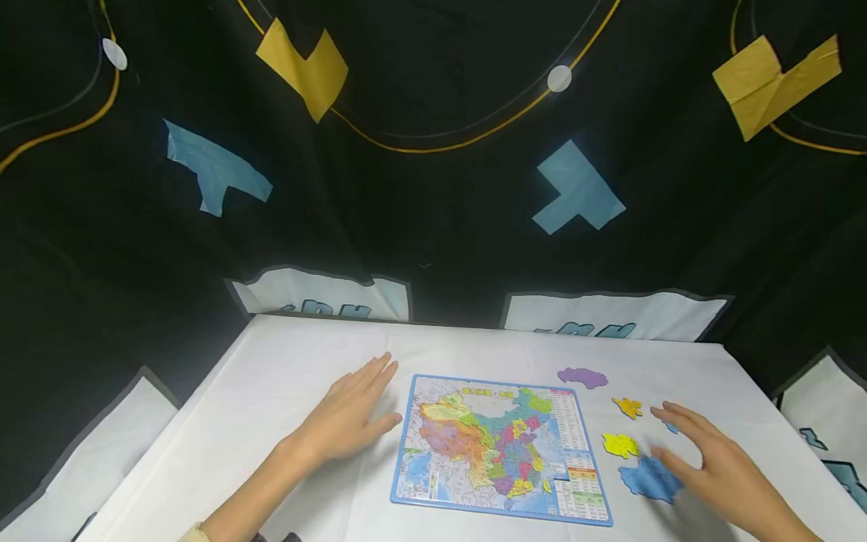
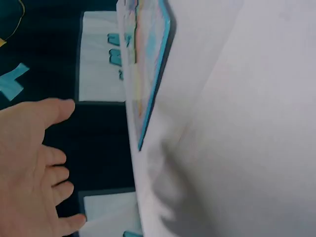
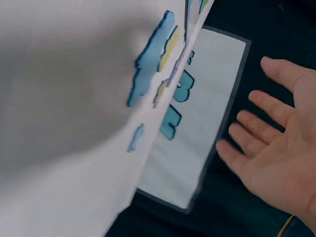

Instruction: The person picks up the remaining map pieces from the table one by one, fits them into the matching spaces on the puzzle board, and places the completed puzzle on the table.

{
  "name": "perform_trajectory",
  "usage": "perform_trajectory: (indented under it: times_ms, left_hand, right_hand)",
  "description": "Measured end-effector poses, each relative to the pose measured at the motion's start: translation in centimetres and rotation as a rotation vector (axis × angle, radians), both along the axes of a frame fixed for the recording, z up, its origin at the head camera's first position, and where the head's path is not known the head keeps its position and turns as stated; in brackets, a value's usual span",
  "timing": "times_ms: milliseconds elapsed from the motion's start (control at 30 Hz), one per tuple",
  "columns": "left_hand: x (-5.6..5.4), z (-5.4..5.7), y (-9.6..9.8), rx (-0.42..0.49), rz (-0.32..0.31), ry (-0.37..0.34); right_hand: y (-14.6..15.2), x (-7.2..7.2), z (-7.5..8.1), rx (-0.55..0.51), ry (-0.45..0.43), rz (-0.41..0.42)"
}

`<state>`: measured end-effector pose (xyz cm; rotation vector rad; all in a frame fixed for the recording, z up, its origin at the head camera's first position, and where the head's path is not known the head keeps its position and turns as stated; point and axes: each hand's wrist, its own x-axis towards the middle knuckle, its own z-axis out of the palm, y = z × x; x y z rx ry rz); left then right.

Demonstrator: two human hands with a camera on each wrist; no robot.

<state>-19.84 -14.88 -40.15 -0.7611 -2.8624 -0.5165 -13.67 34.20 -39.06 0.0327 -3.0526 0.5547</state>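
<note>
A map puzzle board [image 1: 503,452] with a light-blue border lies flat on the white table, its map made of many-coloured regions. Left of it my left hand [image 1: 352,414] hovers with fingers extended and nothing in it, thumb toward the board's left edge; the left wrist view shows this hand [image 2: 34,168] too. Loose pieces lie right of the board: purple [image 1: 582,377], orange [image 1: 628,408], yellow [image 1: 619,445], large blue [image 1: 652,480] and small blue [image 1: 671,427]. My right hand [image 1: 711,463], empty and with fingers spread, is over the table beside the blue pieces, partly covering the small one.
Behind the white table [image 1: 318,342] hangs a black cloth [image 1: 433,226] with yellow and blue shapes. White panels with teal letters show along the table's far edge. A small dark object [image 1: 291,537] shows at the near edge, below my left forearm.
</note>
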Motion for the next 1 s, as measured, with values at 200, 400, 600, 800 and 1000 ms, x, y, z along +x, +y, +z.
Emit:
perform_trajectory:
  times_ms: [200,400,600,800,1000]
  left_hand:
    - [-0.3,-1.3,1.2,0.007,-0.105,-0.173]
    - [-0.4,-1.8,1.9,-0.007,-0.145,-0.299]
    - [-0.5,-2.2,2.0,-0.026,-0.136,-0.347]
    - [0.1,-2.5,2.0,-0.098,-0.145,-0.351]
    - [0.7,-2.5,2.3,-0.189,-0.145,-0.307]
  right_hand:
    - [1.7,0.0,-1.4,-0.298,-0.110,-0.021]
    - [3.1,-0.3,-2.1,-0.440,-0.241,-0.023]
    - [3.6,-0.6,-2.5,-0.461,-0.284,-0.041]
    - [4.1,-0.7,-3.1,-0.405,-0.344,-0.086]
    - [4.3,-0.9,-3.8,-0.411,-0.403,-0.081]
